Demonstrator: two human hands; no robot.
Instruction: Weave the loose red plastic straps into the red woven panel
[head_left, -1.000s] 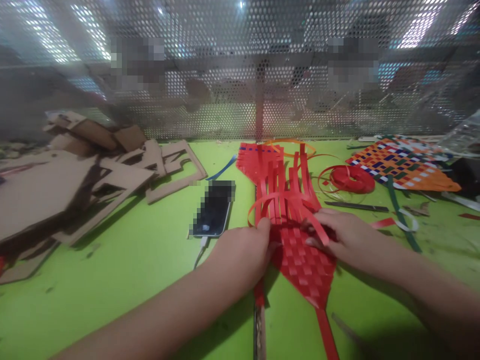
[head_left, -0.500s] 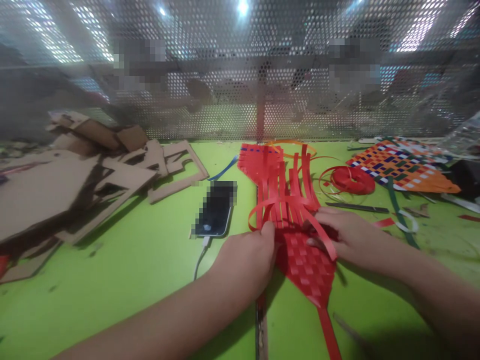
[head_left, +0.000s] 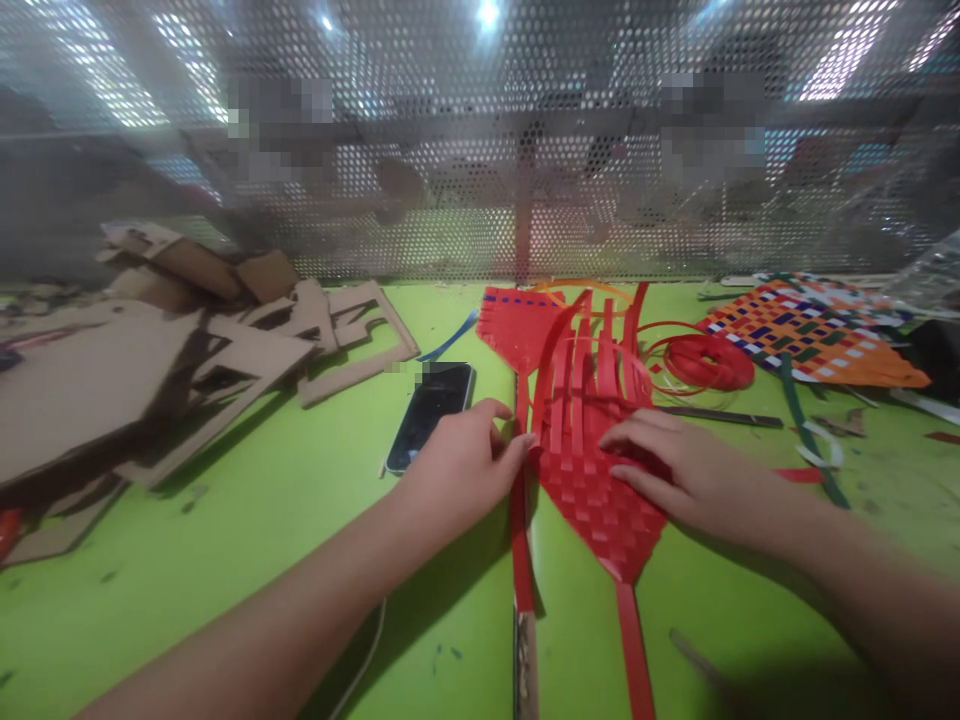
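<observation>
A red fan-shaped weave of flat strips [head_left: 600, 505] lies on the green table, its woven part narrowing to a tail strip [head_left: 634, 640] toward me. Loose red strip ends [head_left: 581, 390] spread away from me, and a thin strip arches over them. My right hand [head_left: 679, 465] rests on the weave's right side with fingers spread, touching it. Beside its left edge is my left hand [head_left: 480, 455], thumb and forefinger apart, with nothing seen between them. Whether the thumb tip touches the strip there I cannot tell. Another red woven fan [head_left: 517, 325] lies behind.
A phone [head_left: 431, 415] with a white cable lies left of the weave. Cardboard pieces [head_left: 112, 380] are heaped at far left. To the right are a coil of red strip [head_left: 705, 362], a dark thin blade-like tool [head_left: 724, 414] and a multicoloured weave [head_left: 802, 325]. A perforated screen [head_left: 450, 210] stands behind.
My left hand has come off the weave and moved left, covering part of the phone. The weave has shifted slightly left. The broad loop of strip no longer crosses between my hands.
</observation>
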